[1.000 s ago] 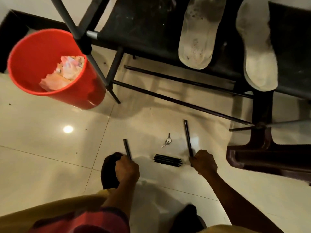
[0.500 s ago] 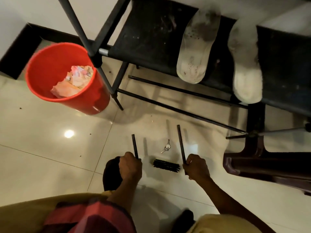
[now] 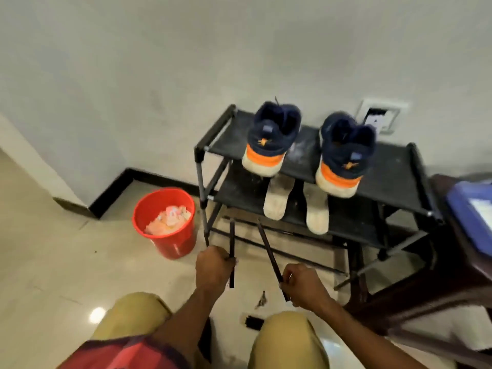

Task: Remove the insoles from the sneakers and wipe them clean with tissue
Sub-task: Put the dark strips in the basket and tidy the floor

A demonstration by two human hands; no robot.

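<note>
Floor (image 3: 53,262): pale tile, v. glossy & smooth, w/ a light spot mirrored in it; wall (image 3: 133,75) matt paint; bucket (image 3: 173,246) red plastic, smooth w/ slight sheen, crumpled tissue (image 3: 169,221) paper inside. Rack shelves (image 3: 394,179) matt black cloth, dusty & scuffed, on dark tubes (image 3: 201,182); left rod (image 3: 232,241) & right rod (image 3: 267,246) dark, matt, material unclear. Sneakers (image 3: 271,134): navy cloth uppers, fuzzy at collar, orange & off-white rubbery soles, grubby; insoles (image 3: 277,201) off-white, matt, stained, rough-looking.
</note>
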